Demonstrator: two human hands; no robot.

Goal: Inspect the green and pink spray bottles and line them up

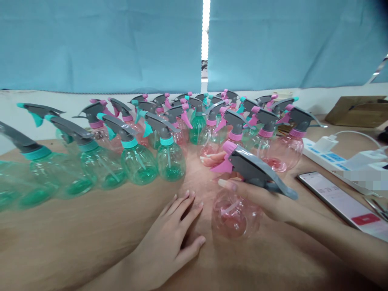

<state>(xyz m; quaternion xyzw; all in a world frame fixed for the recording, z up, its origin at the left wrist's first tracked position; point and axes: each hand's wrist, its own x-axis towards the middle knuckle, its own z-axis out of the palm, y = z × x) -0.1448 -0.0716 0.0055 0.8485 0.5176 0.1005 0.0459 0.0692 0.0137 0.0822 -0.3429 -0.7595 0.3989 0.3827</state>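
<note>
My right hand grips a pink spray bottle around its neck, just under the grey and pink trigger head. The bottle is clear pink plastic with a tube inside, and it stands roughly upright at the table's front. Flat on the wood lies my left hand, fingers spread, holding nothing, a little to the left of that bottle. Nearest beyond the left hand is a green spray bottle at the end of a row of green ones. Other pink bottles, such as one pink spray bottle, stand behind my right hand.
Many more green and pink spray bottles crowd the back of the wooden table. At right lie a phone, a white power strip with plugged-in chargers, and a brown cardboard piece. A blue curtain hangs behind.
</note>
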